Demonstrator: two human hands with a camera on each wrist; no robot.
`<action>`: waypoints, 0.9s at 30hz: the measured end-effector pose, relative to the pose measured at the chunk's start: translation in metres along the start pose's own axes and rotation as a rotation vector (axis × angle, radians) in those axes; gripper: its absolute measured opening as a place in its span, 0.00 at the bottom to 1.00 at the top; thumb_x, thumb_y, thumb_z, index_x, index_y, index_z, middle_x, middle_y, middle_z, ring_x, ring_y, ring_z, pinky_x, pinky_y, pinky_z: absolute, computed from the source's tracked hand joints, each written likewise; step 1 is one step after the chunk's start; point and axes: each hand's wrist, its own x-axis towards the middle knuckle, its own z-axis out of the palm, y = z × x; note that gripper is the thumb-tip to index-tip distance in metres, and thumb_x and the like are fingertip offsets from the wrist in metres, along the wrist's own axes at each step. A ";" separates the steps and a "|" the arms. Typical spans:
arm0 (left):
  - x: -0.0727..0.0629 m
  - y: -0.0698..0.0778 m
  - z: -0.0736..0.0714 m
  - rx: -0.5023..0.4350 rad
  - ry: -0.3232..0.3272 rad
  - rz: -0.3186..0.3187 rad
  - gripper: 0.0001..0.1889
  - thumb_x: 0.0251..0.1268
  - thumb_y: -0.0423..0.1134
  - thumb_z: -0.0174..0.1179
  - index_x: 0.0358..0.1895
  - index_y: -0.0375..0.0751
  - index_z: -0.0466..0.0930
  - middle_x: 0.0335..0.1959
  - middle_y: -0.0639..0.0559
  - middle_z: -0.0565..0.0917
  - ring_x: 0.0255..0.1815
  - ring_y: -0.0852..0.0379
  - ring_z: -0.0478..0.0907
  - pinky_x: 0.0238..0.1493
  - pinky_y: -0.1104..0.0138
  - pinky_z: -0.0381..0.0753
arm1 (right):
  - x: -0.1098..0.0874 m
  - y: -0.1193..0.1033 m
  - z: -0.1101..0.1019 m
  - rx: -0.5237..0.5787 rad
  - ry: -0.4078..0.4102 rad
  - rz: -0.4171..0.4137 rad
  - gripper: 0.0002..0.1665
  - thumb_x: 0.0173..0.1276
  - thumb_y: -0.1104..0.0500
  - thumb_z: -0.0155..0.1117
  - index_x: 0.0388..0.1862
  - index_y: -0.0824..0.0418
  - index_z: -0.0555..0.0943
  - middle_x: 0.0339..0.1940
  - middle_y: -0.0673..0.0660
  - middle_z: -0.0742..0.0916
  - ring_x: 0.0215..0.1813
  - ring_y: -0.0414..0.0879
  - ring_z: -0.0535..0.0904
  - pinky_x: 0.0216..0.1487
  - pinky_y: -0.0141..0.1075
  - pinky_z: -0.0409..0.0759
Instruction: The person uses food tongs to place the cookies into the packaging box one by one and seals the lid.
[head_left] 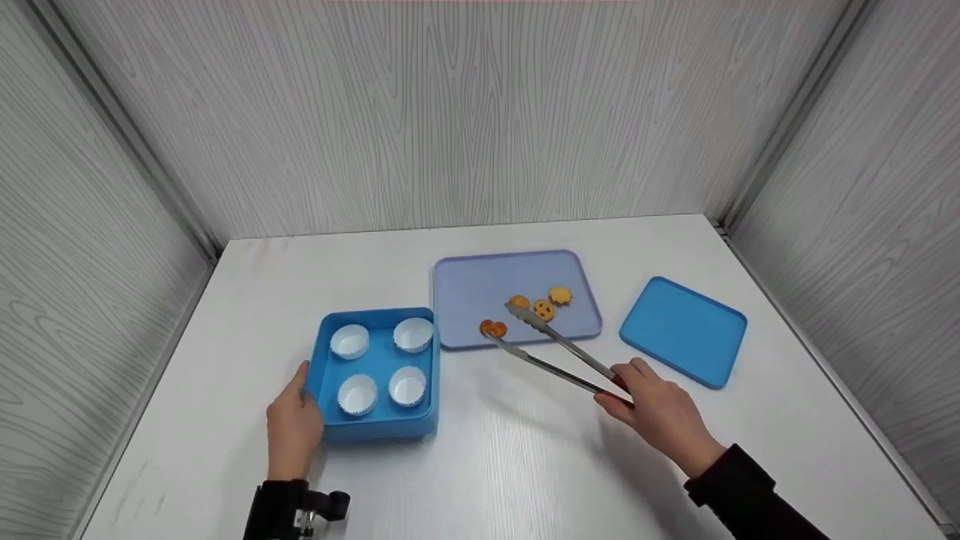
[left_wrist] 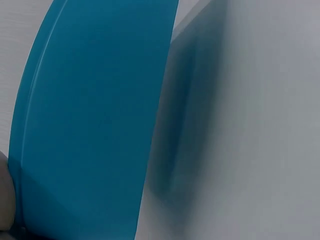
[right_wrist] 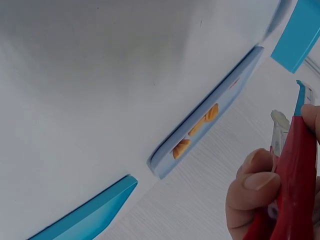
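Box [head_left: 375,431] at left grip [head_left: 294,421] is blue, cups [head_left: 356,395] white; tongs [head_left: 531,318] in right grip [head_left: 660,412] silver with red handles [right_wrist: 297,180]; tray [head_left: 472,289] beyond it lavender; walls [head_left: 465,112] grey wood-grain.

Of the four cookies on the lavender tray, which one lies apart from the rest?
The reddish-brown, pretzel-shaped cookie, close to the tray's near edge; the other three cookies, lighter in colour, sit grouped together farther right.

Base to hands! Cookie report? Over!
Right hand grips red-handled metal tongs, open. Left hand holds blue square plastic box. Four small brown or yellow cookies on lavender rectangular tray; no obstacle seen.
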 end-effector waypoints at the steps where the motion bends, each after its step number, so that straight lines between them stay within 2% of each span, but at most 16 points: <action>1: -0.003 0.002 0.002 0.001 -0.003 0.006 0.28 0.80 0.28 0.35 0.80 0.30 0.51 0.80 0.33 0.56 0.81 0.36 0.51 0.77 0.45 0.56 | 0.001 0.001 -0.001 0.000 0.005 0.003 0.20 0.64 0.50 0.77 0.44 0.61 0.81 0.32 0.50 0.78 0.20 0.35 0.64 0.20 0.28 0.66; 10: -0.034 0.026 0.027 0.023 -0.027 0.076 0.27 0.80 0.27 0.39 0.78 0.27 0.56 0.77 0.31 0.61 0.79 0.36 0.58 0.74 0.45 0.62 | 0.007 0.017 -0.011 -0.032 0.136 -0.013 0.18 0.61 0.54 0.79 0.38 0.60 0.78 0.30 0.52 0.77 0.22 0.41 0.69 0.18 0.31 0.67; 19: -0.055 0.045 0.059 0.062 -0.067 0.128 0.27 0.78 0.24 0.43 0.77 0.28 0.59 0.75 0.32 0.65 0.76 0.37 0.63 0.71 0.46 0.68 | 0.010 0.031 -0.018 0.010 0.060 0.130 0.17 0.66 0.53 0.75 0.41 0.63 0.80 0.32 0.55 0.79 0.26 0.42 0.71 0.23 0.35 0.71; 27: -0.066 0.055 0.085 0.059 -0.095 0.172 0.27 0.76 0.23 0.42 0.77 0.27 0.59 0.76 0.33 0.66 0.77 0.38 0.63 0.71 0.47 0.68 | 0.012 0.045 -0.019 0.004 -0.003 0.194 0.17 0.67 0.52 0.73 0.40 0.65 0.80 0.32 0.56 0.79 0.29 0.45 0.75 0.27 0.39 0.74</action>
